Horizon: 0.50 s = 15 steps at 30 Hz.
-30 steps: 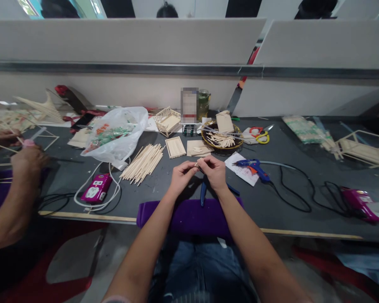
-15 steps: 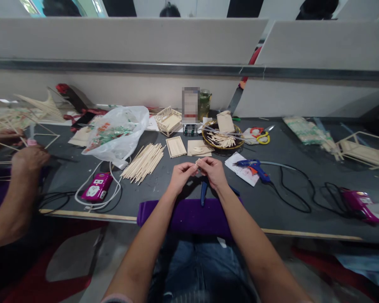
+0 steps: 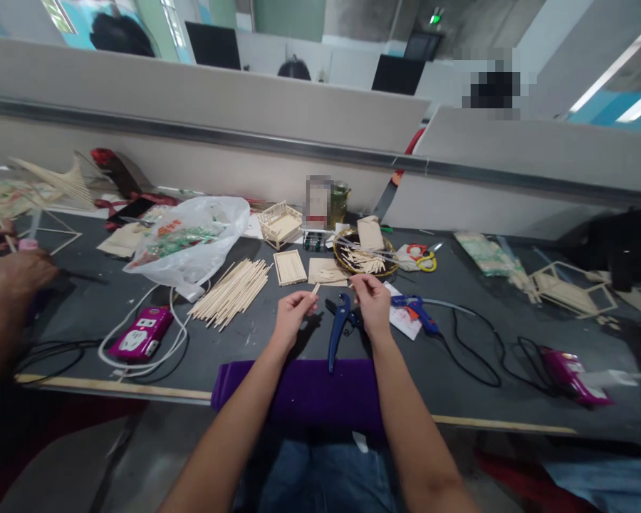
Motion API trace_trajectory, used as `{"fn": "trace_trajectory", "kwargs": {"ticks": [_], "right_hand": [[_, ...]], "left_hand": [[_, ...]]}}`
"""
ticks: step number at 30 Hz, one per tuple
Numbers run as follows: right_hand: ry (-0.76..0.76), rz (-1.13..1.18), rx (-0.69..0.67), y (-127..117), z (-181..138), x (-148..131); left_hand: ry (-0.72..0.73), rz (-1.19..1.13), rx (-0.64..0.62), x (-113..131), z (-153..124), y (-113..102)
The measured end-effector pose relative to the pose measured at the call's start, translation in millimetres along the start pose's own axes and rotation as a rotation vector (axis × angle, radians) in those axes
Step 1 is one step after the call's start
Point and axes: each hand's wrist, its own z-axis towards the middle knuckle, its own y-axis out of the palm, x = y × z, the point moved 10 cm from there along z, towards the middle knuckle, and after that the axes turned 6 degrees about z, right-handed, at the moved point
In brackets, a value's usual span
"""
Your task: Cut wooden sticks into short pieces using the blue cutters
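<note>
My left hand (image 3: 292,311) is closed in a pinch on a short wooden stick (image 3: 315,288) that points up and to the right. My right hand (image 3: 372,303) is also closed in a pinch, on something too small to make out, a little right of the left one. Between and below both hands lie blue-handled cutters (image 3: 339,325) on the dark table (image 3: 459,385). A purple cloth (image 3: 320,390) covers the table's near edge under my forearms.
A pile of long sticks (image 3: 231,291), a small flat stick panel (image 3: 290,267), a basket of short sticks (image 3: 366,253), a blue glue gun (image 3: 414,309) with black cable, a plastic bag (image 3: 192,235) and purple power strips (image 3: 137,333) lie around. Another person's hand (image 3: 11,274) works at the far left.
My hands have come apart; before, both pinched the same small piece together. The view has tilted up and the cutters now show between my hands.
</note>
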Motion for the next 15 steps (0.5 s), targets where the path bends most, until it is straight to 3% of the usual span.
{"fn": "trace_trajectory", "kwargs": {"ticks": [4, 6, 10, 15], "right_hand": [[-0.299, -0.338, 0.132, -32, 38, -42], [-0.360, -0.484, 0.144, -38, 62, -50], [-0.201, -0.779, 0.037, -38, 102, -29], [-0.142, -0.831, -0.071, -27, 105, -16]], "left_hand": [[0.016, 0.009, -0.002, -2, 1, 0], [0.014, 0.019, -0.003, -3, 1, 0], [-0.024, 0.022, 0.028, -6, 0, -4], [-0.065, 0.006, 0.094, -10, 2, -10]]}}
